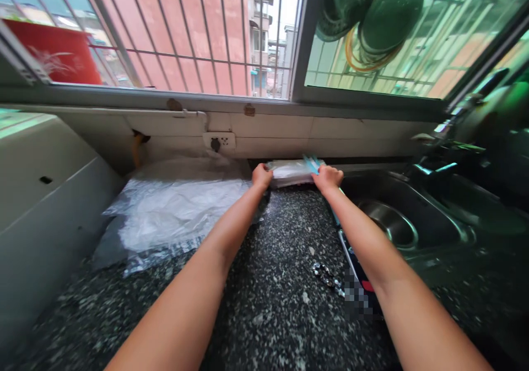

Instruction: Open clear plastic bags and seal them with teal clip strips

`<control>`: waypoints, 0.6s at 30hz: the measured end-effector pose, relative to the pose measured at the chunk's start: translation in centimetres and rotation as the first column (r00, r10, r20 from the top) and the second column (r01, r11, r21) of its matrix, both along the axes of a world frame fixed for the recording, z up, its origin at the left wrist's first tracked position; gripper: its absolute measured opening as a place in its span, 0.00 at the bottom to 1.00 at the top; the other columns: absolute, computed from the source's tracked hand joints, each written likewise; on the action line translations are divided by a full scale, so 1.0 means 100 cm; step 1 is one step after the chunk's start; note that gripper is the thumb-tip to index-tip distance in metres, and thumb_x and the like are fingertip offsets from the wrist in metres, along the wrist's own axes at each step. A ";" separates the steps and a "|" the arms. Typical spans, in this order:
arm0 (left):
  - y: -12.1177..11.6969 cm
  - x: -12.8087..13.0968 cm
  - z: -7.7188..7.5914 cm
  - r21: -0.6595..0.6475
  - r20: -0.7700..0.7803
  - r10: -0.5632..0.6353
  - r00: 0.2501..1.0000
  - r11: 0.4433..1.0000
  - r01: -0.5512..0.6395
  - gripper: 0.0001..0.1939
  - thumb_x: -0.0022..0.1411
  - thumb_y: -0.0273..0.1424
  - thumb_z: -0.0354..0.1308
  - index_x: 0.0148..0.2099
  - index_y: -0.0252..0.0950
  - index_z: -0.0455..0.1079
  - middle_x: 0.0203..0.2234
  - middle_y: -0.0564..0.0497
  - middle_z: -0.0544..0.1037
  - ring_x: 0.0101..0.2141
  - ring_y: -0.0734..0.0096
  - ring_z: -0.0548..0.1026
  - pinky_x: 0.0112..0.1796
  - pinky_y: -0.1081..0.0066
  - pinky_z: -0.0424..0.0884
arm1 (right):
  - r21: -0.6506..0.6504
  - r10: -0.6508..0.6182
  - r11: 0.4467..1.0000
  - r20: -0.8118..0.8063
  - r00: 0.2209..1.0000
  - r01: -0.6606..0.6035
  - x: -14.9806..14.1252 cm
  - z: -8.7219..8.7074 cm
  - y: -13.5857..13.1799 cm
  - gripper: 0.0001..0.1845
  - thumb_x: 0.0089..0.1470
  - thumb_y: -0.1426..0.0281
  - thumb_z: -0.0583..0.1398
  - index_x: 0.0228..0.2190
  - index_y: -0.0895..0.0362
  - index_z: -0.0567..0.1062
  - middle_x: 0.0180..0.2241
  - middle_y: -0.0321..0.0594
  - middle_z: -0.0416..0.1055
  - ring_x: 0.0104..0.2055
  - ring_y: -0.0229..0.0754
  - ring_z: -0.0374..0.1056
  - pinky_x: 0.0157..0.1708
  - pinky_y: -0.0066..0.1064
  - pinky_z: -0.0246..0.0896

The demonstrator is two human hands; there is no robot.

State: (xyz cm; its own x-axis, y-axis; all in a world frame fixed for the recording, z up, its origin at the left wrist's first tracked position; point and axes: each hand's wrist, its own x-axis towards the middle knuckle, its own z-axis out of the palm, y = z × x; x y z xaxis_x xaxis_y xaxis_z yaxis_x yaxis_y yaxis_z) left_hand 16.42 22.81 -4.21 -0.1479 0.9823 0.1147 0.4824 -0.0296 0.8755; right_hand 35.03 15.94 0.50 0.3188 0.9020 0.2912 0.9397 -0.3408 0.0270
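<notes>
Both arms reach forward over a dark speckled countertop. Between my hands, near the back wall, is a flat clear plastic package with whitish contents and a light-blue strip at its right end. My left hand is closed on the package's left end. My right hand is closed on its right end, by the blue strip. What exactly the package contains cannot be made out. To the left of my left hand lies a spread of clear plastic bags, crumpled and overlapping.
A metal sink with a faucet is at the right. A phone-like dark object with a beaded strap lies partly under my right forearm. A wall socket, a barred window and a pale box-like side border the counter.
</notes>
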 end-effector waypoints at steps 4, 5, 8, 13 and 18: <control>-0.006 -0.001 -0.001 0.001 -0.043 0.011 0.999 1.000 -0.011 0.10 0.54 0.25 0.59 0.41 0.33 0.69 0.41 0.39 0.78 0.44 0.58 0.74 0.42 0.68 0.66 | -0.057 -0.024 0.998 -0.011 1.000 0.024 0.001 0.003 -0.001 0.20 0.54 0.58 0.57 0.42 0.59 0.76 0.42 0.55 0.76 0.45 0.53 0.71 0.37 0.37 0.55; -0.008 -0.002 0.000 0.002 -0.057 0.013 0.998 1.000 -0.013 0.12 0.55 0.26 0.59 0.43 0.33 0.69 0.42 0.38 0.77 0.44 0.58 0.74 0.42 0.67 0.66 | -0.062 -0.023 0.998 -0.008 1.000 0.022 0.000 0.005 -0.001 0.22 0.54 0.57 0.57 0.42 0.60 0.76 0.42 0.56 0.75 0.46 0.54 0.71 0.37 0.37 0.55; -0.016 -0.008 0.005 0.012 -0.107 0.007 0.994 1.000 -0.006 0.16 0.57 0.29 0.58 0.48 0.32 0.67 0.43 0.39 0.77 0.45 0.58 0.74 0.43 0.67 0.66 | -0.060 -0.011 0.998 0.016 1.000 0.012 -0.002 0.012 -0.005 0.23 0.55 0.58 0.56 0.43 0.62 0.75 0.43 0.57 0.75 0.46 0.55 0.70 0.38 0.38 0.54; -0.035 -0.040 0.017 0.041 -0.250 -0.034 0.968 0.998 0.045 0.13 0.60 0.30 0.54 0.46 0.33 0.70 0.40 0.41 0.78 0.42 0.60 0.75 0.41 0.67 0.67 | 0.039 0.090 0.995 0.094 0.992 -0.094 -0.016 0.019 -0.019 0.19 0.56 0.64 0.53 0.43 0.62 0.75 0.43 0.57 0.74 0.46 0.55 0.69 0.38 0.39 0.53; -0.057 -0.107 0.027 0.044 -0.473 -0.128 0.872 0.985 0.169 0.08 0.56 0.27 0.54 0.34 0.35 0.76 0.35 0.43 0.79 0.39 0.61 0.75 0.37 0.69 0.66 | 0.037 0.251 0.965 0.156 0.955 -0.259 -0.044 0.018 -0.032 0.17 0.56 0.67 0.52 0.41 0.63 0.75 0.41 0.55 0.74 0.45 0.53 0.69 0.38 0.37 0.51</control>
